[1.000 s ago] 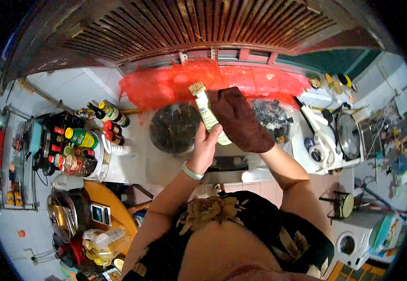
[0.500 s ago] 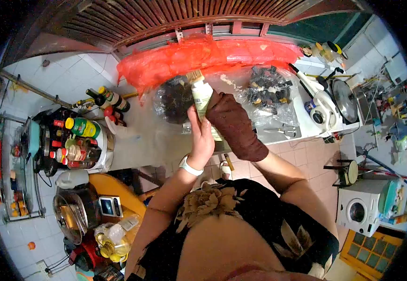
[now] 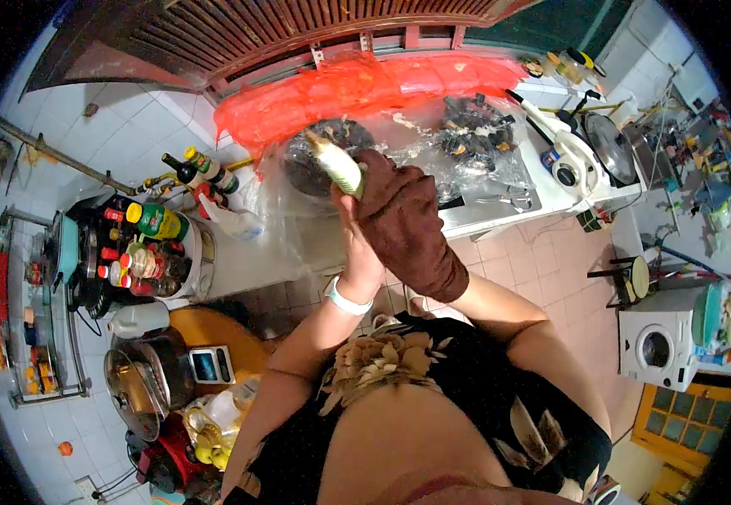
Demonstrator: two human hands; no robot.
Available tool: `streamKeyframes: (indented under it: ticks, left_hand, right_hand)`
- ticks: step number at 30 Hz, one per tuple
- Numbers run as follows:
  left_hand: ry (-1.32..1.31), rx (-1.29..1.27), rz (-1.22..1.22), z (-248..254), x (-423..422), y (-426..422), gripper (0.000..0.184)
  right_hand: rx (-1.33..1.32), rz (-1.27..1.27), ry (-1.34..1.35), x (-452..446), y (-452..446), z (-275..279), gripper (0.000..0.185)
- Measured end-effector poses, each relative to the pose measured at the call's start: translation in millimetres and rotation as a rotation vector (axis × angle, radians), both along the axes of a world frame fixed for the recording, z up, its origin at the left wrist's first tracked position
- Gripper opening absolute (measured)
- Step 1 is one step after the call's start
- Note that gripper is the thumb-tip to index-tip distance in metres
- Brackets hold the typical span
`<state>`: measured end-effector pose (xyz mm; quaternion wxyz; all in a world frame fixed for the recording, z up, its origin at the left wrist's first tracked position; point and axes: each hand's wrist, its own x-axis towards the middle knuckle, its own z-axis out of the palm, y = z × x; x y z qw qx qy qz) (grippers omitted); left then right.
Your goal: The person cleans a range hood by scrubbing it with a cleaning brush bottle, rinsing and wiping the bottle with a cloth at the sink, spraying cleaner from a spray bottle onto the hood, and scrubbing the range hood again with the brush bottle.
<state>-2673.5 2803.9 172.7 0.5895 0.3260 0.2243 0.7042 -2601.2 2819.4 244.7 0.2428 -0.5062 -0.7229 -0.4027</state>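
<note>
A white and pale green bottle [image 3: 342,171] with a brownish, brush-like top is held up over the counter, tilted so that its top points up and to the left. My left hand [image 3: 360,257], with a white watch band at the wrist, is closed round its lower part. My right hand [image 3: 406,220] is inside a dark brown cloth mitt that reaches to the wrist. The mitt presses round the bottle from the right and hides my right fingers and the bottle's lower end. Behind the bottle, a stove burner [image 3: 305,172] lies under clear plastic film.
Red plastic sheeting [image 3: 289,105] lines the back of the counter [image 3: 256,261]. A second covered burner [image 3: 475,139] is to the right, near a white handheld appliance [image 3: 574,172] and a pan lid [image 3: 611,150]. Several sauce bottles [image 3: 159,225] crowd the left. A washing machine [image 3: 658,347] stands at far right.
The bottle has tipped further left, and both hands have shifted slightly left with it. The mitt now covers more of the bottle. The head view has moved a little.
</note>
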Motion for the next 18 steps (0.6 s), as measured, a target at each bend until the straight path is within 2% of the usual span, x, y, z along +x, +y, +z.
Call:
streamKeyframes:
  ticks: [1,2,4,5,7,8,10,11,12,13,15,17,18]
  left_hand:
    - [-0.091,-0.018,-0.103,-0.5,2.5,-1.4,0.07]
    - [-0.089,-0.019,-0.117,0.1,3.9,-2.8,0.07]
    - [0.243,0.174,-0.067,5.8,8.1,-6.7,0.081]
    - [0.239,0.138,-0.009,7.8,10.9,-11.2,0.088]
    - [0.224,0.124,-0.092,6.8,13.3,-12.2,0.09]
    - [0.214,0.117,-0.166,7.0,15.5,-11.0,0.092]
    - [0.028,-0.079,-0.198,6.5,21.6,-15.6,0.082]
    - [-0.004,-0.087,-0.272,1.4,20.1,-13.8,0.083]
    - [-0.037,-0.094,-0.346,-3.1,14.9,-10.1,0.084]
    - [-0.027,-0.086,-0.489,-0.3,9.1,-8.9,0.084]
    - [-0.115,-0.064,-0.628,5.1,16.1,-7.0,0.085]
    - [-0.16,-0.094,-0.712,-3.3,22.4,-1.0,0.093]
    - [-0.164,-0.099,-0.705,-9.8,24.7,1.3,0.093]
  right_hand:
    - [-0.042,-0.018,-0.045,4.1,-4.9,4.0,0.016]
    - [-0.082,-0.04,-0.089,9.6,-8.5,8.6,0.015]
    - [-0.128,-0.075,-0.137,24.5,-12.5,16.8,0.014]
    - [-0.193,0.177,0.051,34.6,-12.3,20.6,0.013]
    - [-0.327,0.422,0.268,48.6,-15.4,22.2,0.016]
    - [-0.325,0.414,0.266,54.0,-17.7,24.8,0.016]
    - [-0.528,0.143,0.271,66.2,-23.8,35.9,0.022]
    - [-0.316,0.164,0.268,84.4,-19.5,45.0,0.02]
    - [-0.322,0.079,0.372,98.6,-20.5,57.3,0.023]
    - [-0.285,0.196,0.436,121.9,-19.2,67.9,0.031]
    - [-0.366,0.371,0.829,165.6,-17.9,73.3,0.033]
    - [-0.375,0.414,0.87,190.8,-23.8,95.0,0.018]
    - [-0.466,0.444,0.899,214.2,-22.2,93.2,0.016]
